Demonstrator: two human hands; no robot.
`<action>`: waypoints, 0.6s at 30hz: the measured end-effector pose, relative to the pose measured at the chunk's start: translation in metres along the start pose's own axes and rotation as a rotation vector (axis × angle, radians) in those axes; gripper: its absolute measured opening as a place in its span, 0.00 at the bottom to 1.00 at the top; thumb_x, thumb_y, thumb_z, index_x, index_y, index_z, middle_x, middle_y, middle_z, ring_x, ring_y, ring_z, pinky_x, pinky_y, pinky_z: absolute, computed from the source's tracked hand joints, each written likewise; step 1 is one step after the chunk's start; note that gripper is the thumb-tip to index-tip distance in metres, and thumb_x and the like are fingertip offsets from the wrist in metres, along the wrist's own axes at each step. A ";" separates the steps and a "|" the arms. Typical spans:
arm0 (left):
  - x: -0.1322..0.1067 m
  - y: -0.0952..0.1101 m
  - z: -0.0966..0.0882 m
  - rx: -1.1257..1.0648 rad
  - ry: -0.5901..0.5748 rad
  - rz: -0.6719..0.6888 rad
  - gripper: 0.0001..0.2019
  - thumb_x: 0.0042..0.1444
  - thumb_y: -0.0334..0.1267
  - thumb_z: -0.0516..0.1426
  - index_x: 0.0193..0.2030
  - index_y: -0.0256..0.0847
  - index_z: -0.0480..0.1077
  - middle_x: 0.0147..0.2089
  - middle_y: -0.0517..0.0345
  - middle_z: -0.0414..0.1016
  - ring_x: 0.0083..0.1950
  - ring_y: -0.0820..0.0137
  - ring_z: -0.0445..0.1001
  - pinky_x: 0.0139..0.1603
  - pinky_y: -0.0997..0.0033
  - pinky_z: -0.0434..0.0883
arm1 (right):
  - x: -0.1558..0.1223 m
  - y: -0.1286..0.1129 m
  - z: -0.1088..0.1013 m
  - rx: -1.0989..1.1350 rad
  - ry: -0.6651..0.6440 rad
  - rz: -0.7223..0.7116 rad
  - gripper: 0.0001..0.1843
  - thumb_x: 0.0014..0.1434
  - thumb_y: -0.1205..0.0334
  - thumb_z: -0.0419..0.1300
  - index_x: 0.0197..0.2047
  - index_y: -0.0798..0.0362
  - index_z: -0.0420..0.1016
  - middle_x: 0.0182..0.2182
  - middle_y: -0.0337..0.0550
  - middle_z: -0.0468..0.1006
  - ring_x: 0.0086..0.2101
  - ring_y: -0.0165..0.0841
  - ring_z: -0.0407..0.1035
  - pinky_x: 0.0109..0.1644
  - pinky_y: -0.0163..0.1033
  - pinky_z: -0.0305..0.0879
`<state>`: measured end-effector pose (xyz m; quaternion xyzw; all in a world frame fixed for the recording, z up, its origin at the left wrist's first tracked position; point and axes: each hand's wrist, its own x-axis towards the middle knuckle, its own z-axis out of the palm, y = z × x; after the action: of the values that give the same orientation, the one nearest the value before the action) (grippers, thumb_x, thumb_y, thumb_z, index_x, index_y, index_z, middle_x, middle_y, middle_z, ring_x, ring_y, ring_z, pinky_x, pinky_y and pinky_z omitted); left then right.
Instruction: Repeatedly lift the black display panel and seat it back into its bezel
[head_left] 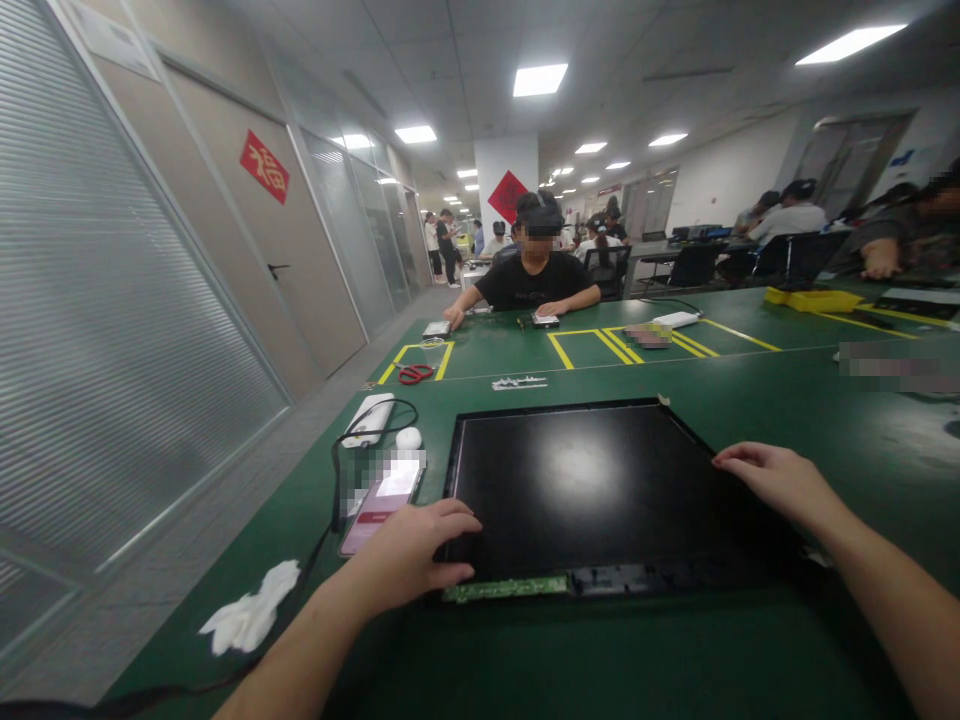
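A flat black display panel (585, 490) in a thin frame lies on the green table in front of me. A narrow green circuit board (506, 588) sits along its near edge, on the left. My left hand (416, 550) rests over the panel's near left corner, thumb and fingers apart. At the right edge, my right hand (776, 482) has its fingertips pinched together on the frame. A small pale tab (664, 400) sticks up at the far right corner.
Left of the panel lie a phone (382, 505), a white power bank (369, 420) with a black cable, a round white case (409, 439) and crumpled tissue (251, 608). Beyond are red-handled scissors (415, 373), small strips (519, 382) and a yellow tray (814, 300). A person (536, 275) sits opposite.
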<state>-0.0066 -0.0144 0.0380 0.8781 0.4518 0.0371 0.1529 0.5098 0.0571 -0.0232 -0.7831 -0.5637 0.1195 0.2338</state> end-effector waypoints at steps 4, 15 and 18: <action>0.000 0.006 0.002 0.032 0.028 -0.033 0.15 0.63 0.41 0.59 0.56 0.48 0.74 0.59 0.56 0.78 0.53 0.59 0.80 0.54 0.62 0.73 | 0.000 0.001 0.001 0.014 0.005 -0.015 0.17 0.50 0.45 0.58 0.32 0.44 0.84 0.33 0.43 0.84 0.36 0.43 0.76 0.40 0.43 0.65; 0.006 0.010 0.010 0.000 0.145 -0.111 0.13 0.62 0.34 0.55 0.52 0.44 0.76 0.55 0.52 0.80 0.53 0.60 0.79 0.54 0.62 0.73 | 0.006 0.004 -0.002 0.094 -0.038 0.074 0.17 0.47 0.44 0.60 0.31 0.45 0.84 0.36 0.44 0.85 0.39 0.43 0.76 0.39 0.42 0.65; 0.006 0.010 0.012 -0.024 0.184 -0.132 0.13 0.62 0.34 0.55 0.51 0.44 0.76 0.54 0.52 0.80 0.53 0.60 0.79 0.54 0.62 0.73 | 0.010 0.010 0.000 0.117 -0.081 0.127 0.19 0.47 0.43 0.61 0.32 0.46 0.84 0.33 0.44 0.84 0.33 0.41 0.75 0.34 0.41 0.64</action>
<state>0.0074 -0.0175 0.0294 0.8373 0.5205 0.1127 0.1236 0.5211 0.0638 -0.0278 -0.7967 -0.5141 0.1982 0.2483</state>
